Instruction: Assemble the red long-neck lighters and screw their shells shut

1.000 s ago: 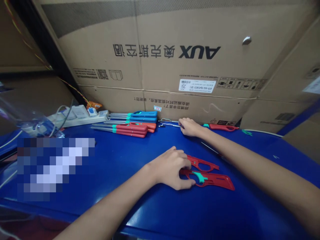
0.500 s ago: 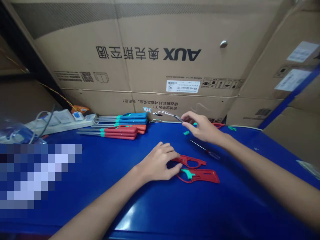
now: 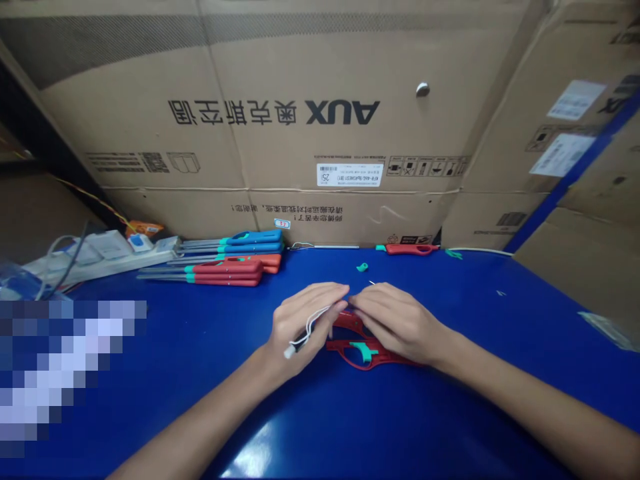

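My left hand (image 3: 303, 327) is closed around a small lighter part with white wires (image 3: 311, 324), whose black and white end sticks out below the palm. The fingertips of my right hand (image 3: 403, 323) are pinched together and nearly meet the left ones. Whatever lies between them is hidden. Beneath the hands on the blue table is a red lighter handle half (image 3: 345, 357) with a green trigger (image 3: 365, 351) in it. Another red handle half (image 3: 353, 323) shows just behind it, partly covered by the fingers.
Red, orange and blue long-necked lighters (image 3: 227, 273) are stacked at the left, beside a white power strip (image 3: 107, 257). A red lighter handle (image 3: 407, 249) and a small green piece (image 3: 363, 267) lie toward the back. Cardboard (image 3: 280, 147) walls the rear.
My right hand has come down from the back with the wired part, which is now in my left hand. My left hand has lifted off the red handle halves. The view has shifted slightly.
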The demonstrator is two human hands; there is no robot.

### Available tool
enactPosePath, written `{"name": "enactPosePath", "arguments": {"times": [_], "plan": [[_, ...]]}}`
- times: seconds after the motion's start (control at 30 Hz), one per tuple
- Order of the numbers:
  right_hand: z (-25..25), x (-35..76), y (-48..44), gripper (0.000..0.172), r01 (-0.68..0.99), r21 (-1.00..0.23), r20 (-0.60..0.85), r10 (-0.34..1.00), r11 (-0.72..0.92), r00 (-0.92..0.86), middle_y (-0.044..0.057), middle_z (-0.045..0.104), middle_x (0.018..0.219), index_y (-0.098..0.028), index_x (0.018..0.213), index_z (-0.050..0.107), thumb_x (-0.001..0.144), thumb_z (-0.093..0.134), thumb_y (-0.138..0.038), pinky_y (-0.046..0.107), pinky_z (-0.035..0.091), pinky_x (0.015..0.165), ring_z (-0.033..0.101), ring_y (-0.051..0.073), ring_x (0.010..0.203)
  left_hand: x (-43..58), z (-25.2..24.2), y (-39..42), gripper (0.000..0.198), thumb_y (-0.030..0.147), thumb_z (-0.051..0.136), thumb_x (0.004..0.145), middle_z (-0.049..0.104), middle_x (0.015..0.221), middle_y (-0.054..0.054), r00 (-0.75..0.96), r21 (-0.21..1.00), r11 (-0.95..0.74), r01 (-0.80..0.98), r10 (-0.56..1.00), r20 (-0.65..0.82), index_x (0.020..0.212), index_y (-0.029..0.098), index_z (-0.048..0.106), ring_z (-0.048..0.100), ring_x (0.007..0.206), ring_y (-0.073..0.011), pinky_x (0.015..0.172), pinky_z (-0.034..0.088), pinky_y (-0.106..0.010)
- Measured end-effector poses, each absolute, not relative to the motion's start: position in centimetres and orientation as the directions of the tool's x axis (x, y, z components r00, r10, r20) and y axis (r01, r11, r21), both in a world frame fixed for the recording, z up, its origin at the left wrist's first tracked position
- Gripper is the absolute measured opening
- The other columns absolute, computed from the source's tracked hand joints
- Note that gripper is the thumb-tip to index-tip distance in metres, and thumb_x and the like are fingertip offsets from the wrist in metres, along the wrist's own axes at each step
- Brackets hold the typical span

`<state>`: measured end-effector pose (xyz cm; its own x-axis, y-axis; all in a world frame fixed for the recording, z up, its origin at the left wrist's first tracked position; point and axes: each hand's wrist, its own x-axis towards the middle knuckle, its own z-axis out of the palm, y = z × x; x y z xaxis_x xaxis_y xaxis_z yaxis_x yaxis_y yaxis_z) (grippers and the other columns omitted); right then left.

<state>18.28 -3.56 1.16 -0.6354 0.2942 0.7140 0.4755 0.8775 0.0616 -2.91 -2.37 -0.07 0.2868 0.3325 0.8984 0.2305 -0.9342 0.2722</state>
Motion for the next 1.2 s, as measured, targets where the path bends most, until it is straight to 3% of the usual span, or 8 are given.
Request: {"name": "enactPosePath", "arguments": {"times": [0.07,0.17,0.27,0.37,0.43,0.63,0.8,1.2], "plan": [[1.5,18.1,-3.7,0.019,0.466,0.075,0.745,0.261,0.882,-0.614,0.015,0.075,0.094,-0.009,0.109,0.064,0.092,0.055,-0.006,0.042,0.059,0.076,0.069,0.024,0.086,-3.3,0.2,-2.3,0.034,0.004,0.062,0.089,0.075,0.108,-0.005,0.272,0.206,-0.947,0.248,0.272,0.923,0.118,0.021,0.064,0.071,0.103,-0.0187,0.093,0.059,-0.036],[2.1,18.0,-4.3,0.018,0.446,-0.052,0.787,0.312,0.893,-0.533,0.010,0.074,0.083,-0.012,0.107,0.064,0.092,0.056,-0.007,0.037,0.059,0.067,0.068,0.020,0.073,-4.0,0.7,-2.0,0.037,0.001,0.061,0.088,0.070,0.105,-0.008,0.311,0.042,-0.920,0.390,0.174,0.934,0.122,0.018,0.062,0.068,0.103,-0.0197,0.092,0.058,-0.038],[2.2,18.4,-5.2,0.019,0.440,-0.221,0.766,0.434,0.871,-0.474,0.007,0.074,0.082,-0.014,0.108,0.065,0.091,0.058,-0.009,0.031,0.059,0.065,0.069,0.017,0.069,-4.4,0.9,-1.6,0.035,0.000,0.059,0.089,0.066,0.095,-0.009,0.403,-0.068,-0.861,0.503,0.165,0.900,0.121,0.013,0.064,0.066,0.088,-0.0167,0.077,0.059,-0.030],[1.6,18.9,-5.7,0.032,0.459,-0.319,0.740,0.521,0.829,-0.425,0.007,0.076,0.089,-0.014,0.117,0.062,0.085,0.064,-0.011,0.026,0.060,0.071,0.072,0.016,0.075,-4.5,0.5,-1.3,0.031,0.003,0.057,0.090,0.064,0.088,-0.008,0.479,-0.080,-0.843,0.532,0.222,0.849,0.118,0.011,0.067,0.063,0.075,-0.0142,0.064,0.057,-0.025],[0.8,19.2,-5.8,0.036,0.463,-0.365,0.743,0.553,0.807,-0.377,0.006,0.076,0.090,-0.014,0.118,0.061,0.082,0.068,-0.012,0.023,0.060,0.074,0.074,0.015,0.076,-4.4,0.1,-1.2,0.027,0.005,0.055,0.092,0.064,0.087,-0.009,0.515,-0.070,-0.839,0.540,0.263,0.816,0.116,0.010,0.068,0.062,0.071,-0.0138,0.061,0.056,-0.024],[-1.0,19.6,-6.2,0.025,0.455,-0.449,0.694,0.621,0.769,-0.363,0.004,0.074,0.082,-0.014,0.104,0.065,0.080,0.073,-0.011,0.022,0.058,0.068,0.071,0.013,0.070,-3.8,-0.5,-1.0,0.021,0.012,0.053,0.095,0.066,0.085,-0.011,0.577,-0.012,-0.838,0.546,0.366,0.731,0.106,0.008,0.071,0.064,0.064,-0.0149,0.055,0.056,-0.026],[-1.3,19.7,-6.3,0.010,0.465,-0.409,0.705,0.595,0.785,-0.385,0.005,0.072,0.076,-0.013,0.093,0.066,0.086,0.068,-0.008,0.025,0.053,0.063,0.067,0.014,0.067,-3.5,-0.8,-0.9,0.018,0.014,0.058,0.094,0.070,0.089,-0.011,0.573,0.066,-0.856,0.513,0.399,0.716,0.103,0.008,0.072,0.069,0.071,-0.0173,0.062,0.059,-0.028],[-1.4,20.9,-5.7,0.011,0.470,-0.377,0.673,0.585,0.798,-0.453,0.007,0.070,0.077,-0.011,0.093,0.067,0.086,0.063,-0.003,0.027,0.050,0.063,0.062,0.014,0.067,-3.3,-1.0,-1.1,0.016,0.012,0.058,0.093,0.071,0.086,-0.009,0.644,0.182,-0.881,0.437,0.448,0.620,0.098,0.009,0.072,0.067,0.074,-0.0166,0.066,0.057,-0.028]]}}
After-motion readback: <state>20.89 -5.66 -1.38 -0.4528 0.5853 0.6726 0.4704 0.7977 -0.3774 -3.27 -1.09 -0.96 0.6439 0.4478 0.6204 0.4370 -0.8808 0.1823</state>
